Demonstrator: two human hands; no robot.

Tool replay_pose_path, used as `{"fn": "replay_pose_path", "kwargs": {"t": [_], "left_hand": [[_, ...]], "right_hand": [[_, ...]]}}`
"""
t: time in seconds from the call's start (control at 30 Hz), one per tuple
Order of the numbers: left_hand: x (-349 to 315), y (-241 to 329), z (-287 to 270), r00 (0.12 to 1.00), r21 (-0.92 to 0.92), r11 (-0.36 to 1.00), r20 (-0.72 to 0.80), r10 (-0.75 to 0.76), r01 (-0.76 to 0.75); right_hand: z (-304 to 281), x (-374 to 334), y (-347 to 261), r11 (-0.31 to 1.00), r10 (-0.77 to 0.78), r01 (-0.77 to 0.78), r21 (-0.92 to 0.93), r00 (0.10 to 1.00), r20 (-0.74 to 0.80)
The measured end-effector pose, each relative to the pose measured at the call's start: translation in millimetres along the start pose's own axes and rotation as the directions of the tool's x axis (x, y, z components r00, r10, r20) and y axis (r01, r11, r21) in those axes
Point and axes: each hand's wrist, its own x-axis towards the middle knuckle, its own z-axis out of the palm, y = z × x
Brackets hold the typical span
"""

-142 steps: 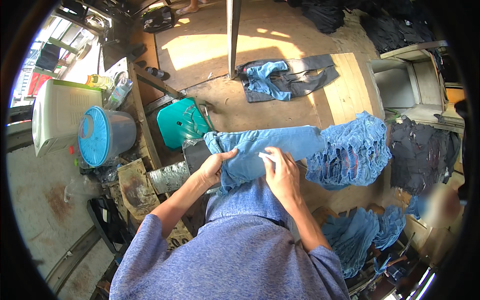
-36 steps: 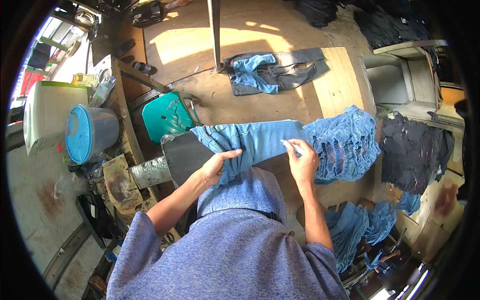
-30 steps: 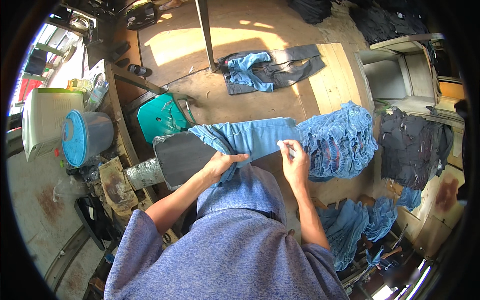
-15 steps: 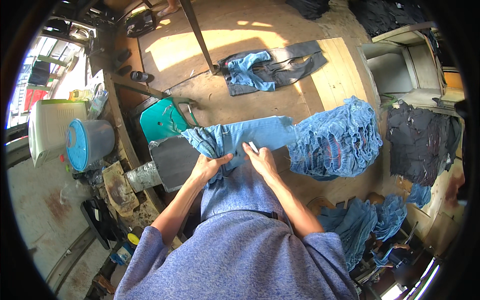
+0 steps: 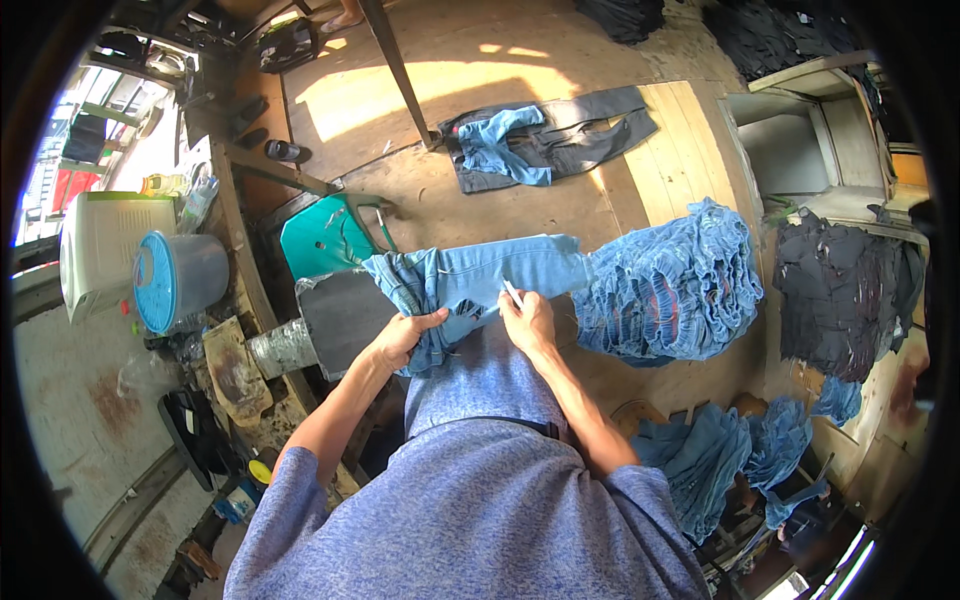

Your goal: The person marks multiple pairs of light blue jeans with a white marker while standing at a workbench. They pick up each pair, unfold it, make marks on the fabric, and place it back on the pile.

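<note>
A light-blue denim trouser leg (image 5: 500,262) is stretched across a dark grey board (image 5: 340,318) in front of me, with its bunched part towards the left. My left hand (image 5: 402,338) is closed on the bunched denim near its lower edge, thumb pointing right. Beside that thumb a dark, ragged opening (image 5: 466,308) shows in the cloth. My right hand (image 5: 530,322) pinches a slim white tool (image 5: 513,294), its upper end against or just over the denim; its exact kind is too small to make out.
A tall stack of folded blue denim (image 5: 670,285) stands to the right, close to the trouser leg's end. A green plastic chair (image 5: 330,238) is at the left, near a blue-lidded tub (image 5: 180,282). Dark trousers (image 5: 590,135) lie on the floor ahead, and dark garments (image 5: 845,290) are piled far right.
My left hand has shifted slightly left and down, and the ragged opening now shows beside it. My right hand has moved a little right, the white tool turning more upright.
</note>
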Motion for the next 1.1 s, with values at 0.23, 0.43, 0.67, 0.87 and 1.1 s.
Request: {"fn": "replay_pose_path", "kwargs": {"t": [0.23, 0.43, 0.67, 0.87, 1.1], "left_hand": [[3.5, 2.7, 40.1, 0.958, 0.48, 0.84, 0.007, 0.287, -0.255], [-1.8, 4.6, 39.7, 0.985, 0.445, 0.89, -0.087, 0.149, -0.095], [-2.5, 4.3, 24.9, 0.999, 0.177, 0.983, 0.037, 0.036, -0.042], [11.9, 2.4, 47.9, 0.984, 0.41, 0.902, -0.045, 0.171, -0.138], [13.7, 1.1, 49.6, 0.981, 0.464, 0.878, -0.084, 0.177, -0.119]], "right_hand": [[4.1, -10.8, -0.3, 0.986, -0.084, 0.086, 0.142, 0.996, -0.016], [4.7, -5.6, 4.5, 0.993, -0.103, 0.104, 0.064, 0.995, -0.012], [-10.3, -7.9, 5.1, 0.99, -0.056, 0.048, 0.132, 0.997, 0.052], [-3.5, -10.0, 2.6, 0.982, -0.071, 0.051, 0.183, 0.992, 0.108], [-1.9, -8.4, 4.1, 0.98, -0.126, 0.111, 0.164, 0.988, 0.088]]}}
